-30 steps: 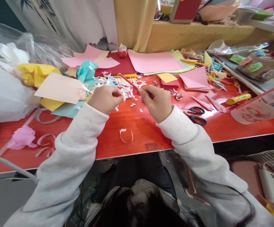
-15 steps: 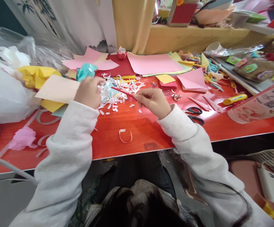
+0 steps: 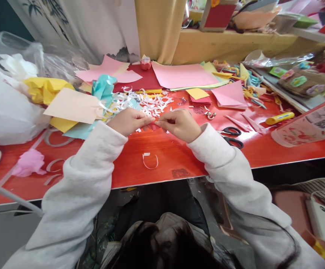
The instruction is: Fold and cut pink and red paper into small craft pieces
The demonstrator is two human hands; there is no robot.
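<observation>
My right hand [image 3: 180, 123] is closed in a pinch on a thin red paper strip [image 3: 153, 126], most of which my fingers hide. Fingertip to fingertip with it, my left hand [image 3: 130, 121] pinches at the same strip. Both hands hover over the red table, just in front of a heap of white paper shreds [image 3: 153, 99]. A loose curl of white paper [image 3: 150, 161] lies nearer the table's front edge. Black-handled scissors [image 3: 232, 137] rest beside my right sleeve.
Left of my hands lie a cream paper sheet [image 3: 74, 105], crumpled teal paper [image 3: 103, 87] and a white plastic bag [image 3: 11, 106]. Pink sheets [image 3: 183, 74] are at the back. A yellow glue stick [image 3: 279, 118] and a patterned cup [image 3: 305, 123] stand right.
My left hand has come down and right from above the shreds to meet my right hand's fingertips. The red strip, earlier extending leftward in view, is now mostly covered.
</observation>
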